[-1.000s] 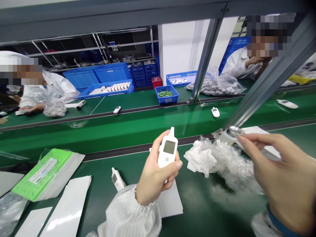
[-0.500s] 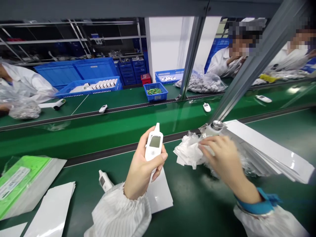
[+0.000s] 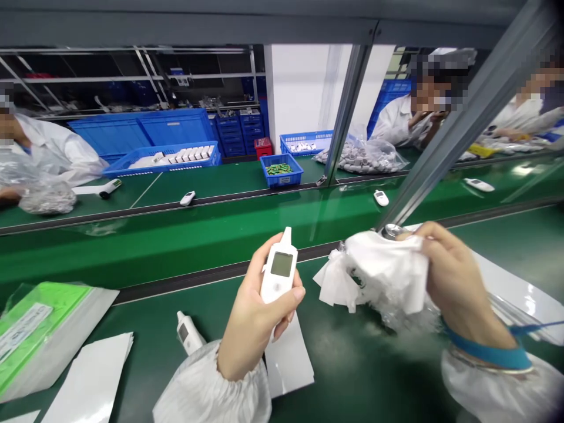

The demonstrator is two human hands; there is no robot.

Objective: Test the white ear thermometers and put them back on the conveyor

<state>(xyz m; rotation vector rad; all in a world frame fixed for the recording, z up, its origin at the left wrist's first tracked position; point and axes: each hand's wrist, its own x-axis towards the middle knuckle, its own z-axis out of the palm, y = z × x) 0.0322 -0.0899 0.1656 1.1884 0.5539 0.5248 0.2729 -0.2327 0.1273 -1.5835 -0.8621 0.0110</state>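
My left hand (image 3: 258, 305) is wrapped round a white thermometer-like device (image 3: 280, 267), its grey screen facing me and its narrow tip pointing up. At the right, my right hand (image 3: 456, 276) pinches a white cloth or tissue (image 3: 392, 258), which hangs over a crumpled clear plastic bag. More white tissues (image 3: 337, 282) lie just left of it. Partly behind the cloth is a round metal cap (image 3: 392, 231). A second white device (image 3: 189, 333) lies on the green table left of my left wrist. White sheets (image 3: 288, 358) lie under my left hand.
A green packet (image 3: 39, 335) and white sheets (image 3: 90, 376) lie at the left. Several devices sit on the green belt (image 3: 247, 217) beyond. A slanted metal post (image 3: 458, 117) rises at the right. Co-workers sit across, near blue trays (image 3: 165, 158).
My right hand has closed on a white cloth and pulled it up and to the right from the pile. My left hand still holds the device; the view has shifted slightly.
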